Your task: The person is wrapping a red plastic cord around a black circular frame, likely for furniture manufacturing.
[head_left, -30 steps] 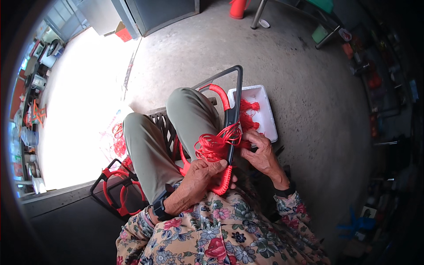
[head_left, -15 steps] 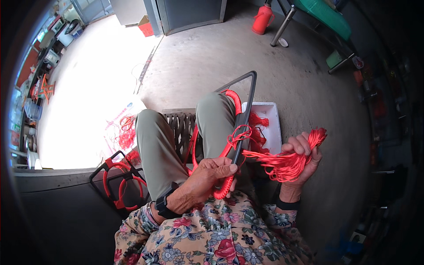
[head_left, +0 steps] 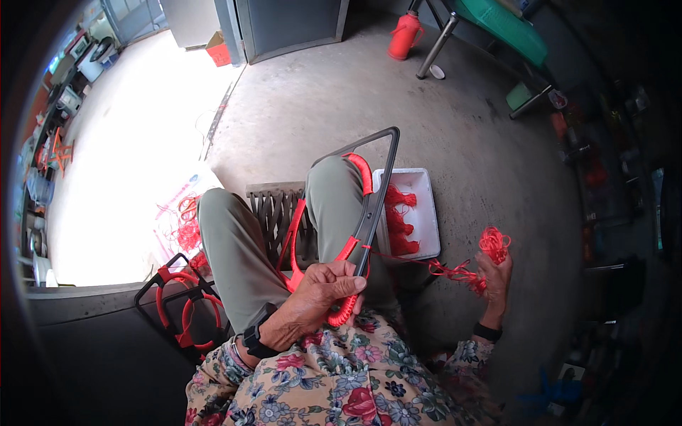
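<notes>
Nearest the camera, the left hand [head_left: 323, 287] curls its fingers tight around the lower corner of a dark grey, rounded-corner frame partly wrapped in red cord [head_left: 369, 209], which rests across the person's lap and right knee. Out to the side, the right hand [head_left: 492, 273] is raised and closed around a loose bundle of red cord [head_left: 493, 243], a single strand running taut from it back to the frame. Just beyond the knee, a white rectangular plastic tray [head_left: 426, 213] on the concrete floor holds more red cord pieces. By the left leg stand finished black frames with red rings [head_left: 183, 309]. Far off stands a red thermos flask [head_left: 403, 35].
</notes>
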Demonstrator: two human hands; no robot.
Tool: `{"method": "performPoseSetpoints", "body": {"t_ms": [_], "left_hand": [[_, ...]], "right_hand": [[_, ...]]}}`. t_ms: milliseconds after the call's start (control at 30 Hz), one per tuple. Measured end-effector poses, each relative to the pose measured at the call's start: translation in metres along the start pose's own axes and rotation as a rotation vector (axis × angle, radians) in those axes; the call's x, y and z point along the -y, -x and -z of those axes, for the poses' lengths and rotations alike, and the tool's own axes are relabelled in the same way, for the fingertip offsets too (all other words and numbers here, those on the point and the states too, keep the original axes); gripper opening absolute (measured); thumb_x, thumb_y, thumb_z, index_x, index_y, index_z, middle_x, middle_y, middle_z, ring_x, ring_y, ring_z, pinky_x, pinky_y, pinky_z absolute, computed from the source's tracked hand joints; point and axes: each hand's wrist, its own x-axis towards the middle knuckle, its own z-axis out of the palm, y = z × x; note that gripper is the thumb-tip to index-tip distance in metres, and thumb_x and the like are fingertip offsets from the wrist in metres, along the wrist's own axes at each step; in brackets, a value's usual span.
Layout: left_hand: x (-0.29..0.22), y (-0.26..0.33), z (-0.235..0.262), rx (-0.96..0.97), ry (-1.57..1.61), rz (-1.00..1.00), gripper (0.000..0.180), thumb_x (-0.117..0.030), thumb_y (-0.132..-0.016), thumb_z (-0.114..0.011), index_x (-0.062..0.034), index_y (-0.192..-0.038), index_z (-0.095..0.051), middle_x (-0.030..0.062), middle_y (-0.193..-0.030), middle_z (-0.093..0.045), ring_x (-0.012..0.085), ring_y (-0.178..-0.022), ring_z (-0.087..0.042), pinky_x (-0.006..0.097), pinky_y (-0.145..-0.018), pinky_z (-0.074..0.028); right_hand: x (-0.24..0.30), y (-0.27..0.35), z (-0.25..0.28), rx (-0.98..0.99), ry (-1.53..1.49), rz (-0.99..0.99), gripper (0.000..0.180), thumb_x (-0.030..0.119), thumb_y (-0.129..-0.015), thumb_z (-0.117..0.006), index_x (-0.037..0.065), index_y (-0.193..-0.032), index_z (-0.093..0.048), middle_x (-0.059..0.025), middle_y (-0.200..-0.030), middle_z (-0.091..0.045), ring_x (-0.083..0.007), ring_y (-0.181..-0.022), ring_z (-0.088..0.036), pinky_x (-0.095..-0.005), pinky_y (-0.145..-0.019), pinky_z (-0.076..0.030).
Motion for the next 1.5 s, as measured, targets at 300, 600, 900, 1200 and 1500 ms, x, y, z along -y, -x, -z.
{"method": "performPoseSetpoints", "body": {"t_ms": [300,600,900,1200,1500], "left_hand": [[0.006,-0.004,0.0,0.024,0.027,-0.021,0.017,-0.016,-0.092,-0.062,-0.0009,-0.087,-0.054,0.0082,-0.067,-0.062,0.0144,-0.05,-0.058,0.026,-0.046,-0.048],[0.03,-0.005,-0.003,0.013,0.143,-0.02,0.027,-0.026,-0.098,-0.054,0.0005,-0.1,-0.057,0.007,-0.067,-0.061,0.0138,-0.053,-0.059,0.027,-0.049,-0.048],[0.019,-0.005,-0.001,0.03,0.197,0.137,0.028,-0.015,-0.093,-0.05,0.005,-0.111,-0.052,0.0165,-0.066,-0.061,0.0274,-0.053,-0.062,0.038,-0.051,-0.052],[0.029,-0.008,0.008,0.063,0.219,0.178,0.016,-0.003,-0.076,-0.046,0.0031,-0.091,-0.047,0.0208,-0.066,-0.059,0.03,-0.053,-0.061,0.039,-0.05,-0.052],[0.034,-0.002,0.007,-0.01,0.179,0.072,0.015,-0.015,-0.09,-0.064,-0.0034,-0.099,-0.061,0.0011,-0.082,-0.063,0.0074,-0.07,-0.058,0.022,-0.065,-0.047]], "right_hand": [[0.036,0.068,-0.151,0.574,-0.27,-0.147,0.022,0.024,-0.094,-0.056,0.003,-0.101,-0.057,-0.0062,-0.076,-0.065,-0.0118,-0.053,-0.057,-0.0221,-0.046,-0.041],[0.085,0.104,-0.124,0.926,-0.18,0.237,0.037,0.02,-0.076,-0.078,0.002,-0.102,-0.057,-0.0051,-0.09,-0.063,-0.0176,-0.081,-0.064,-0.0296,-0.073,-0.049],[0.062,0.111,-0.096,0.831,-0.478,-0.288,0.033,-0.004,-0.071,-0.069,0.006,-0.061,-0.039,-0.0036,-0.055,-0.049,-0.0122,-0.045,-0.043,-0.0277,-0.043,-0.033],[0.06,0.104,-0.089,0.975,-0.382,0.113,0.04,-0.008,-0.07,-0.068,0.006,-0.052,-0.036,-0.0042,-0.046,-0.042,-0.0154,-0.038,-0.036,-0.03,-0.039,-0.027],[0.102,0.094,-0.144,1.318,-0.222,0.333,0.028,0.023,-0.071,-0.072,0.005,-0.088,-0.059,-0.0066,-0.085,-0.063,-0.0239,-0.077,-0.063,-0.0337,-0.071,-0.047]]}}
